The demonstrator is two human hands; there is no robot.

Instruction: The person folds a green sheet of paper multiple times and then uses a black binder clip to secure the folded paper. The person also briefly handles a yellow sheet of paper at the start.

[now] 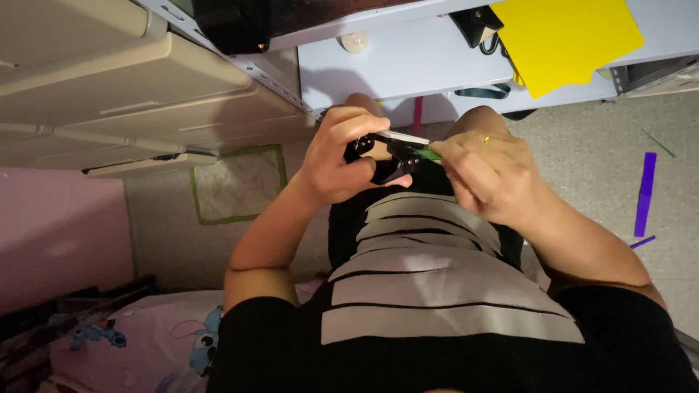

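Observation:
My left hand (341, 156) grips a small black hole punch (386, 156) with a silver top, held over my lap. My right hand (484, 175) pinches a thin green strip (428, 153) and holds its end in the punch's mouth. Both hands meet just above my knees. I wear a black shirt with grey stripes (437, 284), which fills the lower part of the view.
A pale blue shelf (408, 62) lies ahead, with a yellow sheet of paper (568, 36) and a roll of tape (354, 42) on it. Beige drawers (124, 80) stand at the left. Purple strips (644, 193) lie on the floor at the right. A green-edged square (237, 183) marks the floor.

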